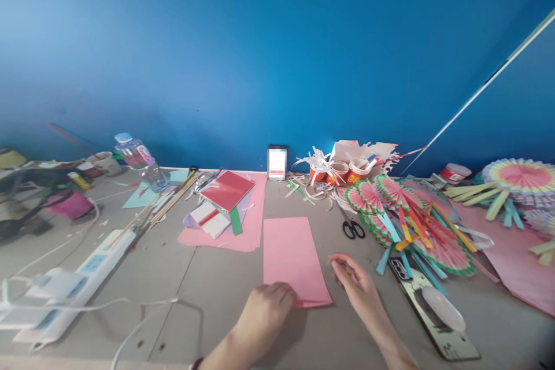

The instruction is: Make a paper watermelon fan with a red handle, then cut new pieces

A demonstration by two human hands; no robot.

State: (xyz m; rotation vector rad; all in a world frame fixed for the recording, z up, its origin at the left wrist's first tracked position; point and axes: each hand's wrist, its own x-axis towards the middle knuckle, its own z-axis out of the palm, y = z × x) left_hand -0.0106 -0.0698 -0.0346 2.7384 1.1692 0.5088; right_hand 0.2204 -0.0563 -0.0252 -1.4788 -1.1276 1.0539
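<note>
A pink sheet of paper point(291, 254), folded into an upright rectangle, lies flat before me; near its bottom right, layered edges part slightly. My left hand point(269, 309) is closed at the sheet's near edge, with its fingers bent over the paper and the thumb hidden. Just right of the sheet, my right hand point(354, 280) hovers with loosely curved fingers apart from the paper, holding nothing. Black-handled scissors point(354, 229) rest beyond that hand. A phone point(433, 309) with a white oval object on its back lies farther right.
Pleated paper rosettes point(403, 199) with coloured strips crowd the right. Behind them stand red cups point(358, 171) among white paper shreds. A small screen point(277, 163) leans on the blue wall. Left are stacked papers point(228, 191), a bottle point(141, 159) and a corded power strip point(91, 266).
</note>
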